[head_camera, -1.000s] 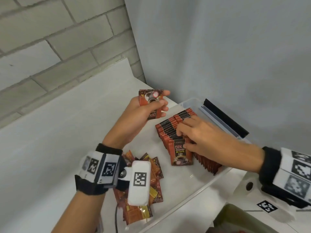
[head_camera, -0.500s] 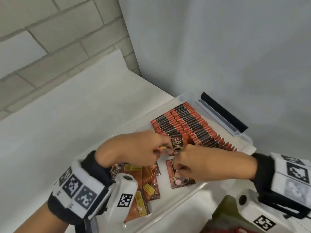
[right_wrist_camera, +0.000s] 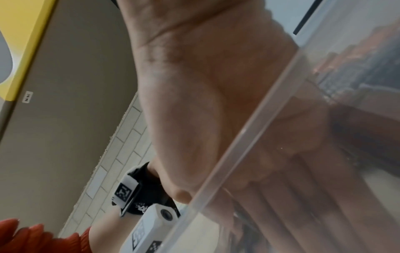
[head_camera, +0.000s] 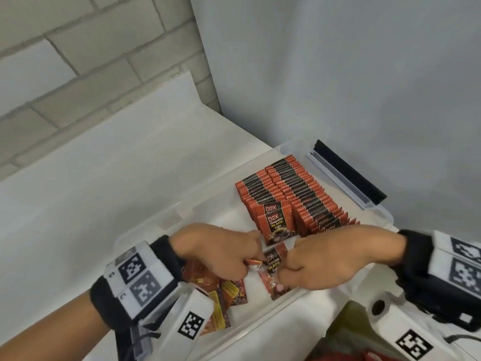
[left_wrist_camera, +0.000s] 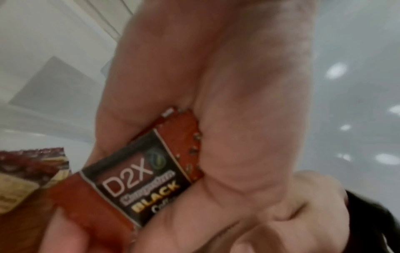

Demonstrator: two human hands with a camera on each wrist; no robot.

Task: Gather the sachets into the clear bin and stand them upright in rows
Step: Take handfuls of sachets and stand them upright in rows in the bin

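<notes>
A clear bin [head_camera: 208, 188] sits on the white table. Two rows of upright red-and-black sachets [head_camera: 294, 194] fill its far right part. My left hand [head_camera: 251, 261] and right hand [head_camera: 279, 269] meet low over the near part of the bin, both pinching a D2X sachet [head_camera: 272, 257] between them. In the left wrist view this sachet [left_wrist_camera: 140, 179] lies between my thumb and fingers. Another sachet [head_camera: 276, 289] lies flat below the hands. A loose pile of sachets [head_camera: 223, 293] lies under my left wrist. Seen through the bin wall [right_wrist_camera: 238, 137], my right fingers are curled.
A black strip [head_camera: 348, 173] runs behind the bin's far rim, against the grey wall. An olive bag [head_camera: 346, 332] sits at the bottom right, outside the near rim. The white table [head_camera: 104, 178] stretches left toward a brick wall.
My left hand came down from holding a sachet up, and my right hand left the standing rows. Both now meet on a sachet near the bin's front.
</notes>
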